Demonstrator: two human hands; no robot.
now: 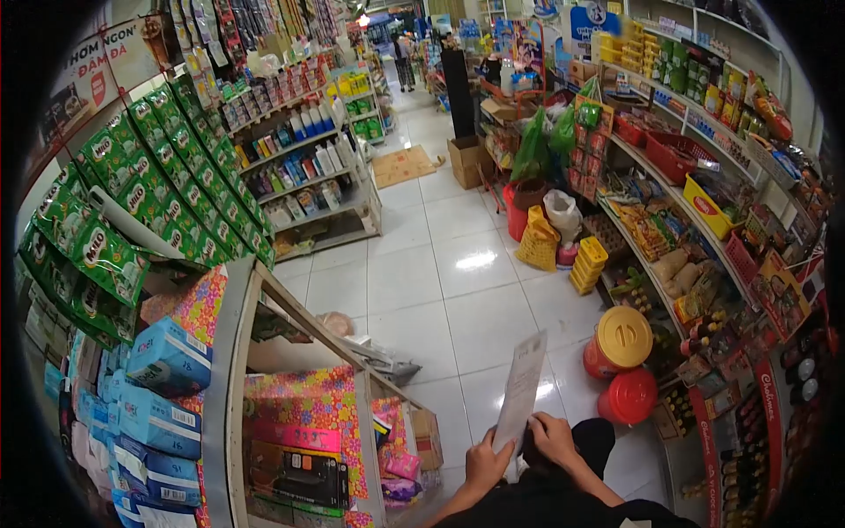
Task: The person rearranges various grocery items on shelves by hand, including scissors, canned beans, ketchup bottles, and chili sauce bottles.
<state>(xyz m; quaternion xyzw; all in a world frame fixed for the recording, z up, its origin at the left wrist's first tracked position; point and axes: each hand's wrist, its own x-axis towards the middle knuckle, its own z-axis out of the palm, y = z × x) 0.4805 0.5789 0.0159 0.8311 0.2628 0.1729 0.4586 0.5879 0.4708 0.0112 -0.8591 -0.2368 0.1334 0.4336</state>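
Observation:
My left hand [487, 459] is closed on the lower left edge of a long, flat, pale grey sheet [521, 387] with faint print on it. The sheet stands up tilted, its narrow top end pointing away from me over the floor. Close by its lower right side, my right hand [556, 438] has its fingers curled in. What those fingers hold, if anything, is hidden. Below both hands are my dark clothes and a knee [595, 440].
At left, a glass-fronted case [238, 352] carries blue packs [163, 431] beneath hanging green Milo sachets [141, 189]. On the right are loaded shelves [647, 238], a gold-lidded tub [625, 337] and a red-lidded bucket [628, 395]. A person [403, 66] stands far down the tiled aisle [466, 255].

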